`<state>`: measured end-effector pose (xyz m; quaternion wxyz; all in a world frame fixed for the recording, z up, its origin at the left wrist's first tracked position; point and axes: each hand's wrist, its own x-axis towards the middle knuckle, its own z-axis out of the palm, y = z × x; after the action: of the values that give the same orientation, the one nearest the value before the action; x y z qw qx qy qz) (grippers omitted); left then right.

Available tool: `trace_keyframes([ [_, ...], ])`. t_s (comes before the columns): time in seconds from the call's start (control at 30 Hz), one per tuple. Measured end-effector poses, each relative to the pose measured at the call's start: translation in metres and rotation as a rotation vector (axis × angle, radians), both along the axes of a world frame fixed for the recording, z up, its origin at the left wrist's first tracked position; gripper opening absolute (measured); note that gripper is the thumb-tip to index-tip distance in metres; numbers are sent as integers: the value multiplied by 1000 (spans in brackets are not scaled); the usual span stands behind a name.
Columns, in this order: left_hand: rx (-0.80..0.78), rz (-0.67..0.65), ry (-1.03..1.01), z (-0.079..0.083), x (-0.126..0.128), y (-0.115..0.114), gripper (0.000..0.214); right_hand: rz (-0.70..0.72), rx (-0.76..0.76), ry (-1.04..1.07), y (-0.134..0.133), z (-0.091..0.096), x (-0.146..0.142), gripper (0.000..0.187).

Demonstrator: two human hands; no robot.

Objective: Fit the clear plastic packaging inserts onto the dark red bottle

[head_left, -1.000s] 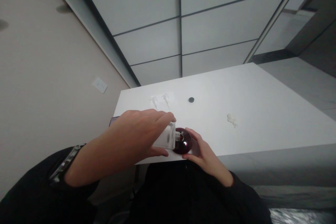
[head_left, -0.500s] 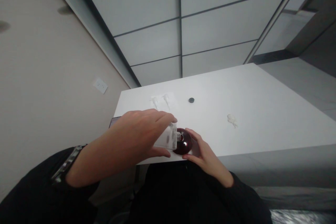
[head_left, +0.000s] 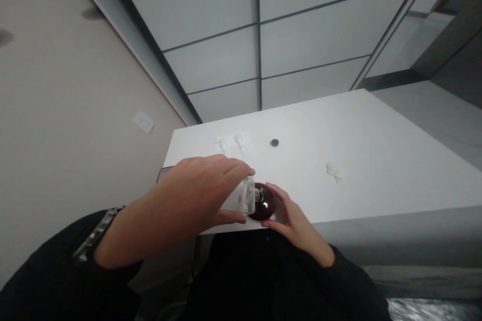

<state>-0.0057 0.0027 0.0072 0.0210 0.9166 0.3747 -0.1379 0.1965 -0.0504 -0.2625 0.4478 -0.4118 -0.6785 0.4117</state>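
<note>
My left hand is wrapped round a clear bottle, which is tipped sideways with its neck over the dark red bottle. The fingers hide much of the clear bottle. From the right, my right hand curls round the dark red, rounded bottle, which stands near the table's front edge. Behind my left hand, two white pump heads lie on a white sheet of tissue. A small dark cap rests farther back on the table.
The white table reaches away to the right, with a crumpled tissue on it. A dark-edged device pokes out from behind my left hand. A wall socket is at the left, and panelled doors stand behind the table.
Both hands keep nearly the same places. The clear bottle seems to have shifted very slightly right over the dark red bottle.
</note>
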Motion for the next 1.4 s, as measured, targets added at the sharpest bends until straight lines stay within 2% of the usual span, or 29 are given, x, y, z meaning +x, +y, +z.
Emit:
trace_keyframes([
  [0.47, 23, -26, 20, 0, 2, 0, 52, -16, -1, 13, 0, -5, -1, 80],
  [0.93, 93, -125, -61, -3, -1, 2, 54, -1, -2, 17, 1, 2, -1, 78],
  [1.4, 137, -195, -102, -7, 0, 0, 52, -4, -8, 16, 1, -1, -1, 80],
])
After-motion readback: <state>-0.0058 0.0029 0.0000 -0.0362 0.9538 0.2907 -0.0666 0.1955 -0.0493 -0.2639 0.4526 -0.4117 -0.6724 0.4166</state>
